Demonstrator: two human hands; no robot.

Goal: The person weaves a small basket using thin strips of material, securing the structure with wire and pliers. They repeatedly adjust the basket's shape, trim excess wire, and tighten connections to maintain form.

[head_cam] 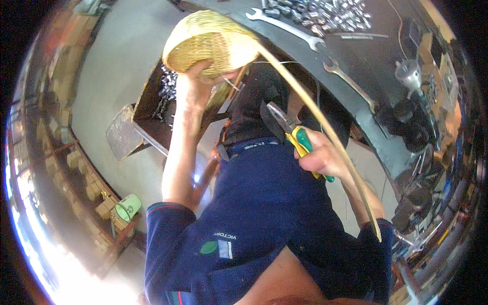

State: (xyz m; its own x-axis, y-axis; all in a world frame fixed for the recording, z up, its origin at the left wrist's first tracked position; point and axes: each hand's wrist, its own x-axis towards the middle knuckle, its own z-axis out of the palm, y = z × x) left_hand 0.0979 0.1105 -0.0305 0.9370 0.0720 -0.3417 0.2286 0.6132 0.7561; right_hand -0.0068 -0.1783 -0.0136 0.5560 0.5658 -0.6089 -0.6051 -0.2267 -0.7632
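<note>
My left hand grips the lower rim of a yellow, woven, basket-like piece, held up with its hollow side partly facing me. From its right side a long pale strip or handle runs down to a pointed end near my right sleeve. My right hand holds combination pliers with green and yellow handles. Their jaws point up and left, apart from the woven piece, with nothing seen between them. The strip passes over or close above my right wrist; contact cannot be told.
A metal bin holding shiny metal parts stands below my left hand. On the grey worktable lie an open-ended spanner, another spanner, a heap of metal pieces and a drill chuck. Shelves with boxes stand at left, beside a green bucket.
</note>
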